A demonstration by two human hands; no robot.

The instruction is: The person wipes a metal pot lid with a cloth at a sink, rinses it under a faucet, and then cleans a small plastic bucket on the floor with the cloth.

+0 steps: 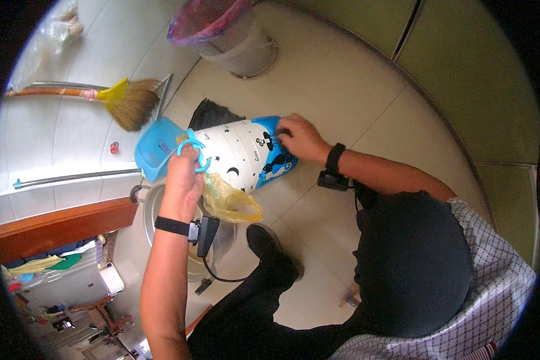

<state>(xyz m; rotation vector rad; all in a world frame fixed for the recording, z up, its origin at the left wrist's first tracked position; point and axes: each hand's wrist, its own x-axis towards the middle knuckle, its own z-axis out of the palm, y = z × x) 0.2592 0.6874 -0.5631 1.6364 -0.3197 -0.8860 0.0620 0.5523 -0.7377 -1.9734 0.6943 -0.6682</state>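
A white and blue trash bin (234, 155) with moon, star and cat prints lies tilted in front of me, a yellow plastic bag (229, 198) hanging out of its mouth. The fingers of my left hand (184, 173) are closed around the light blue ring at the bin's rim. At the bin's blue bottom end is my right hand (299, 137), its fingers curled near a small dark item that I cannot make out; whether they grip it or only touch the bin is unclear.
A blue dustpan (157, 148) and a broom (132, 101) are at the left by the tiled wall. Black cloth or plastic (211, 114) lies behind the bin. Metal pots (150, 211) stand below it. A lined bucket (238, 49) stands at the top. My shoe (263, 240) is close by.
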